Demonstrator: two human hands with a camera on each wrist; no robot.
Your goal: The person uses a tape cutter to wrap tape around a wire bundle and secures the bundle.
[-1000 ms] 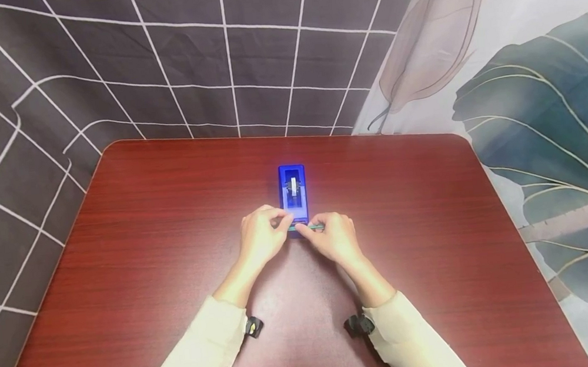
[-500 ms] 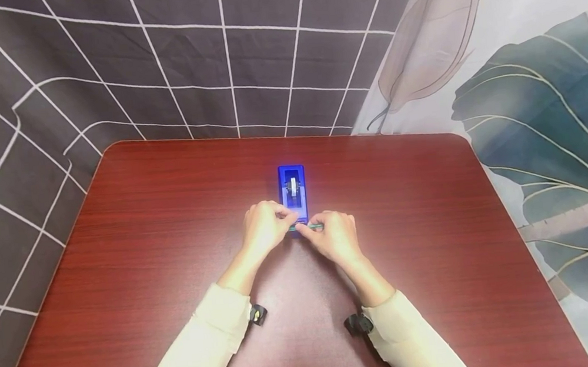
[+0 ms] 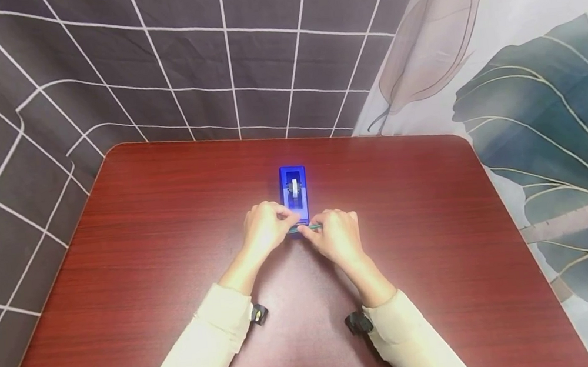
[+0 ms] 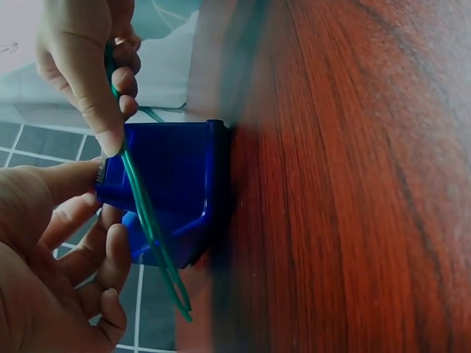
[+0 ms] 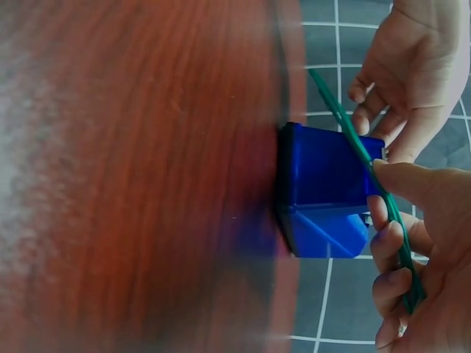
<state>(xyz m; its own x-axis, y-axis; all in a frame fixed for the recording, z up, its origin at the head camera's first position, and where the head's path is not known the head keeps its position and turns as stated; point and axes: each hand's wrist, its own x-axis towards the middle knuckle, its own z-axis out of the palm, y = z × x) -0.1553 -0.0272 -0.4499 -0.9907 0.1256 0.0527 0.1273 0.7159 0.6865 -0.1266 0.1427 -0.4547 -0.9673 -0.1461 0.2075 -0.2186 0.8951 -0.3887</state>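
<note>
A blue tape dispenser (image 3: 292, 178) with a small roll of tape (image 3: 295, 188) stands on the table, its serrated cutter (image 4: 101, 169) facing the person. My left hand (image 3: 265, 226) is at that cutter, thumb and fingertips brought together in a pinch at the tape's end; the clear tape itself hardly shows. My right hand (image 3: 337, 235) pinches a thin bundle of green wires (image 4: 147, 213) between thumb and fingers. The bundle lies crosswise before the dispenser's front, and its loose end slants past the left fingers. In the right wrist view, its other end sits in the right hand's curled fingers.
The dispenser rests on a reddish-brown wood-grain table (image 3: 170, 219) with rounded far corners. A dark grid-patterned curtain (image 3: 181, 58) hangs behind and to the left, a leaf-print curtain (image 3: 559, 122) at the right. Each sleeve cuff carries a small dark device (image 3: 259, 314).
My left hand has shifted slightly right and away from the person, its fingertips further over the dispenser's front. The right hand and the green wires stay nearly in place.
</note>
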